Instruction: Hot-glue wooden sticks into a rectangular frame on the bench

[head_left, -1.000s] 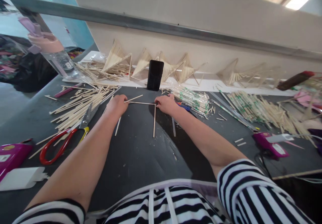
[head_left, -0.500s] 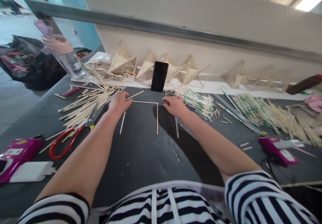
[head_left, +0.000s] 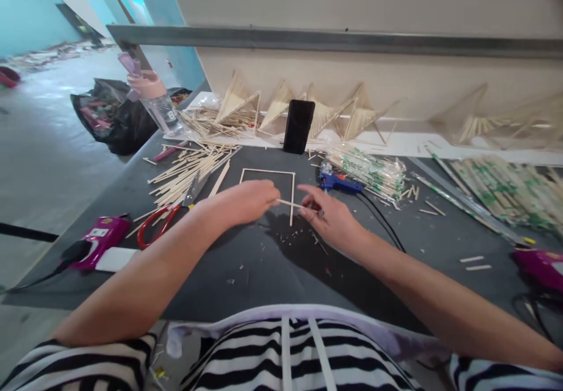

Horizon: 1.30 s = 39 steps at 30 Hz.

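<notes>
My left hand (head_left: 250,201) and my right hand (head_left: 328,218) meet over the dark table (head_left: 246,268) and pinch the two ends of one thin wooden stick (head_left: 289,204) between them. Just beyond the hands lies a frame of thin sticks (head_left: 268,172), open toward me. Its right side runs down under the held stick. A blue glue gun (head_left: 338,183) lies close to the right of the frame. A loose heap of wooden sticks (head_left: 189,165) spreads to the left of it.
Red-handled scissors (head_left: 163,222) lie left of my left arm, a pink device (head_left: 94,242) further left. A black phone (head_left: 299,126) leans at the back among finished stick fans (head_left: 237,95). Wrapped chopstick packs (head_left: 369,168) and more sticks cover the right. A water bottle (head_left: 153,98) stands back left.
Both hands left the frame's far corners and drew toward me, now pinching a single stick between them. The view swung left. A blue glue gun now shows beside the frame.
</notes>
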Motion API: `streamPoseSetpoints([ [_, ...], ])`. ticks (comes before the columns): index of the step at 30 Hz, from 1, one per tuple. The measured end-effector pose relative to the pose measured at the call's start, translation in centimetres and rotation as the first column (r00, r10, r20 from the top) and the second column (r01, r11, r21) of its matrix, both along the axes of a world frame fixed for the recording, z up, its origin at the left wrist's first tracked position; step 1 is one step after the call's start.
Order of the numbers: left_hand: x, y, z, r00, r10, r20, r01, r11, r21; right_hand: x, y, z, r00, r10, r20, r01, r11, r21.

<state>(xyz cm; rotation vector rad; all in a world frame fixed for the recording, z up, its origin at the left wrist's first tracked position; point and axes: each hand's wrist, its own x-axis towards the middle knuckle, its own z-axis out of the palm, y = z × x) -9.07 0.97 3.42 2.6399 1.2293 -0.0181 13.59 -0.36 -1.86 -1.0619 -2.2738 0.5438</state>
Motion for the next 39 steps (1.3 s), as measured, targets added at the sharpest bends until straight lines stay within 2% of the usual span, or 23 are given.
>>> streamPoseSetpoints([
  [3,-0.3,-1.6,-1.1,1.000,0.005,0.024,-0.003,0.998,-0.069,-0.6,-1.4,-1.3,0.974,0.081,0.213,-0.069,0.996,-0.062],
  [6,-1.3,-2.4,-1.4,0.994,0.084,0.069,-0.076,0.991,-0.114,-0.9,-1.9,-2.3,0.911,0.067,0.406,-0.066,0.998,-0.016],
  [8,-1.7,-2.8,-1.6,0.991,0.105,0.086,-0.097,0.991,-0.089,-0.9,-1.8,-2.6,0.884,0.051,0.465,-0.080,0.996,0.042],
  [13,-1.4,-3.6,-3.3,0.997,0.022,0.073,-0.023,1.000,0.015,-0.7,-1.4,-2.3,0.846,0.104,0.522,-0.172,0.982,0.083],
  [15,-1.4,-3.7,-4.0,0.997,0.012,0.071,-0.014,1.000,0.027,-0.4,-1.1,-2.1,0.862,0.156,0.482,-0.222,0.971,0.084],
  [17,-1.8,-3.8,-4.5,0.996,0.020,0.084,-0.022,0.999,0.027,0.1,-0.7,-2.0,0.914,0.191,0.358,-0.242,0.965,0.103],
  [20,-2.6,-3.8,-4.8,0.993,0.060,0.104,-0.060,0.998,0.000,0.7,0.0,-2.5,0.983,0.101,0.150,-0.125,0.979,0.160],
  [22,-3.1,-3.8,-4.9,0.992,0.089,0.095,-0.086,0.996,-0.034,0.8,0.4,-3.0,0.996,0.010,0.085,-0.026,0.981,0.190],
  [24,-3.4,-3.9,-5.0,0.991,0.116,0.066,-0.111,0.991,-0.071,0.7,0.6,-3.6,0.997,-0.023,0.070,0.008,0.979,0.206],
  [28,-3.7,-3.8,-5.6,0.988,0.152,0.021,-0.148,0.981,-0.122,0.4,0.6,-4.0,0.995,0.004,0.096,-0.021,0.983,0.180],
  [34,-3.7,-3.6,-6.1,0.983,0.181,0.025,-0.177,0.978,-0.112,0.7,0.7,-4.0,0.996,-0.007,0.093,-0.012,0.980,0.201],
  [37,-3.7,-3.6,-5.6,0.973,0.220,0.071,-0.217,0.975,-0.049,0.7,0.9,-4.1,0.997,-0.010,0.077,-0.009,0.972,0.234],
  [39,-3.8,-3.6,-5.1,0.953,0.270,0.139,-0.280,0.958,0.055,0.7,1.0,-4.2,0.999,-0.009,0.051,-0.005,0.963,0.270],
])
